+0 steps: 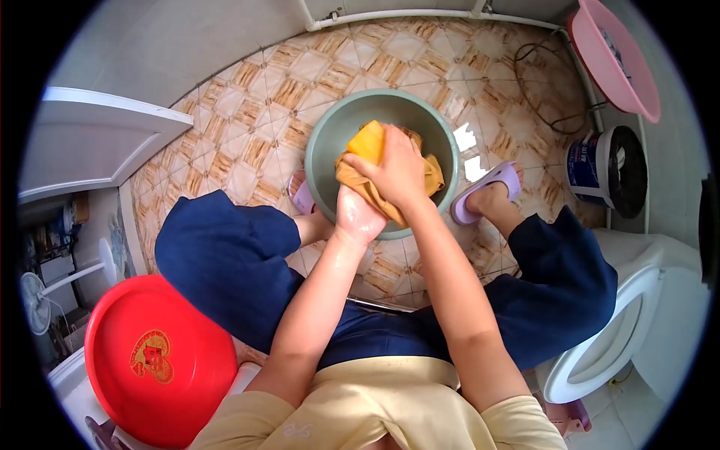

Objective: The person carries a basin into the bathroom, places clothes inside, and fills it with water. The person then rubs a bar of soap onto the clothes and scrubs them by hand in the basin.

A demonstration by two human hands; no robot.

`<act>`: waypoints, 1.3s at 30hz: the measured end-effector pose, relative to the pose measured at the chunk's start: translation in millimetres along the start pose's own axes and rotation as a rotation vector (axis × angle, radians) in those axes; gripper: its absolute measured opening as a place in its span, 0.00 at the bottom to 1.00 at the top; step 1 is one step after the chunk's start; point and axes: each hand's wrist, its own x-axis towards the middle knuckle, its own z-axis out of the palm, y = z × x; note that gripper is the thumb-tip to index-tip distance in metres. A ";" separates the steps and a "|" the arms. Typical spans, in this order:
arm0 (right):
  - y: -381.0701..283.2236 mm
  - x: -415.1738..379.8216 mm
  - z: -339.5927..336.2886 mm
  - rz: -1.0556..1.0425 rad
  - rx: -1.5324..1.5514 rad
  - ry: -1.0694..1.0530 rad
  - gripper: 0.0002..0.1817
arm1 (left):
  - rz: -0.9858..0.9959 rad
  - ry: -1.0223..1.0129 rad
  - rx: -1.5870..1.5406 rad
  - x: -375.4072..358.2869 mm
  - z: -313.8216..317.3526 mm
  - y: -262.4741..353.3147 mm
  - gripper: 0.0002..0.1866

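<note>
A green-grey basin (322,161) stands on the tiled floor between my feet. Bunched yellow-brown cloth (433,176) is in and over it, held between my two hands. Palm up and wet, my left hand (358,216) is under the cloth, its fingers hidden by the fabric. On top, my right hand (400,166) presses and grips the cloth. Beside its fingers is a bright yellow piece (366,142), which may be part of the cloth or a separate item.
A red basin (187,360) is at the lower left, a white toilet (607,345) at the lower right. A dark-lidded bucket (589,169) and a pink basin (611,60) stand at the right. An open door (105,142) is at the left.
</note>
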 end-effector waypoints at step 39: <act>-44.0 -52.4 23.5 -0.048 0.155 0.020 0.30 | 0.150 -0.675 0.054 43.2 -69.4 -7.7 0.22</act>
